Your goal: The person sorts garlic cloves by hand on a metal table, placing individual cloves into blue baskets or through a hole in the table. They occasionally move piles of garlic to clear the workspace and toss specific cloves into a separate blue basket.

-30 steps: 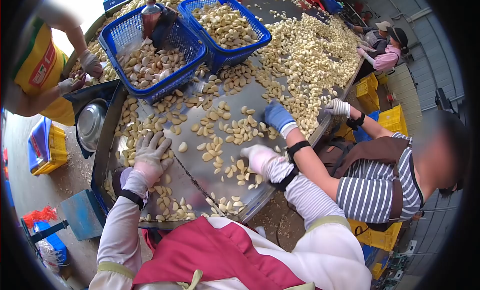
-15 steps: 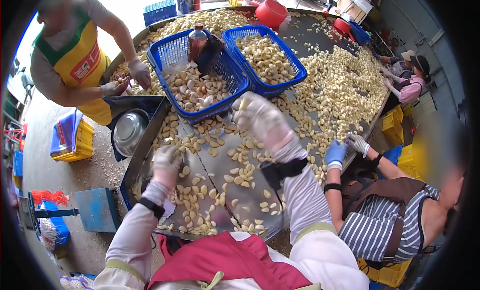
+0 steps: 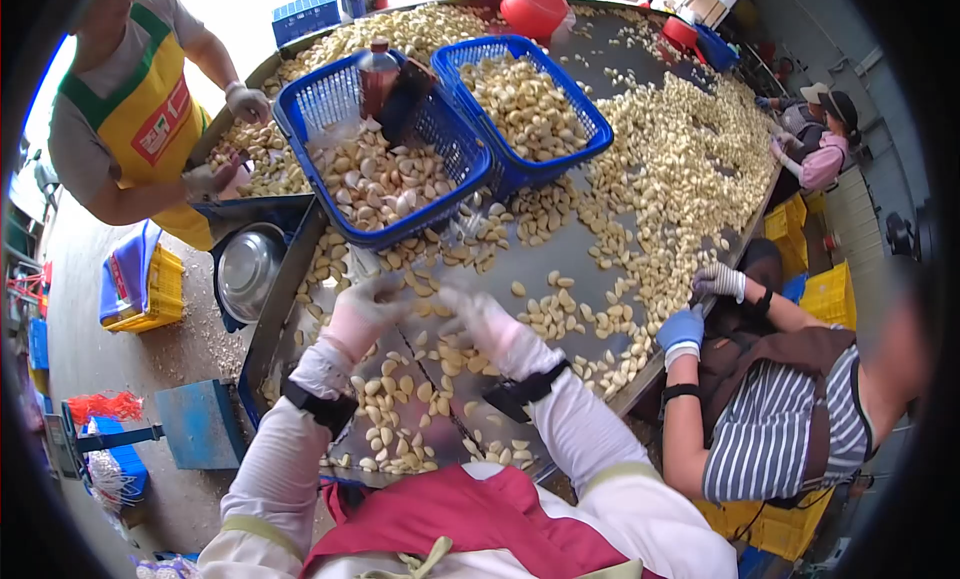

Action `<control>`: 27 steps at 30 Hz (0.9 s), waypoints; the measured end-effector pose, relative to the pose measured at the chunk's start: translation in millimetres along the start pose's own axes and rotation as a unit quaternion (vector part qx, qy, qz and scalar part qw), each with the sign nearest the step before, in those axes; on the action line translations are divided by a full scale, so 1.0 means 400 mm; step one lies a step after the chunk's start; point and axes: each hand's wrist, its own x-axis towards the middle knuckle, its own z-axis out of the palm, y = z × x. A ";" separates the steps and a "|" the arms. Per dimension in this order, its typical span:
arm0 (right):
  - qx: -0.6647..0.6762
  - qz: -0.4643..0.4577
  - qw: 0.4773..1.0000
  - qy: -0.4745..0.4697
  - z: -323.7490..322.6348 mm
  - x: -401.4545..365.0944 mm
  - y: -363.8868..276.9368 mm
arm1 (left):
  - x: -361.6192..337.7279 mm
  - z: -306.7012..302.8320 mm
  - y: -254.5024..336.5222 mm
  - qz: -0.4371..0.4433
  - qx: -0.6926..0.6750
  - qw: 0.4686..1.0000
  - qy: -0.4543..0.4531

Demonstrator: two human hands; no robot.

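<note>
Peeled garlic cloves [image 3: 400, 394] lie scattered over the metal table [image 3: 600, 251] around both of my hands. My left hand [image 3: 362, 317], in a pale glove, hovers low over the cloves with its fingers spread. Facing it is my right hand [image 3: 488, 324], also gloved and blurred by motion, its fingers stretched out. No clove shows in either hand. Just beyond them stands a blue basket [image 3: 425, 219] of garlic cloves with skin on, holding a bottle [image 3: 377, 77] and a dark object. A second blue basket [image 3: 545, 171] holds paler cloves.
A large heap of peeled cloves [image 3: 685, 144] covers the table's right side. A co-worker in a striped shirt [image 3: 780, 429] sits close at right; another in a yellow apron [image 3: 150, 119] stands at left. A metal bowl [image 3: 254, 271] sits beside the table's left edge.
My right hand has come back from beside the baskets, down and left toward my left hand. My left hand has shifted slightly right. The view has tilted a little.
</note>
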 end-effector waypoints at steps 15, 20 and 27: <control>-0.292 -0.158 0.940 -0.074 0.016 0.045 0.107 | -0.065 0.039 0.036 0.047 -0.094 0.991 -0.087; -0.306 -0.056 0.943 -0.121 0.045 0.024 0.116 | -0.128 -0.005 0.083 0.129 0.077 0.975 -0.166; -0.363 -0.526 0.758 -0.132 0.044 0.046 0.241 | -0.239 0.036 0.012 -0.137 -0.255 0.953 -0.094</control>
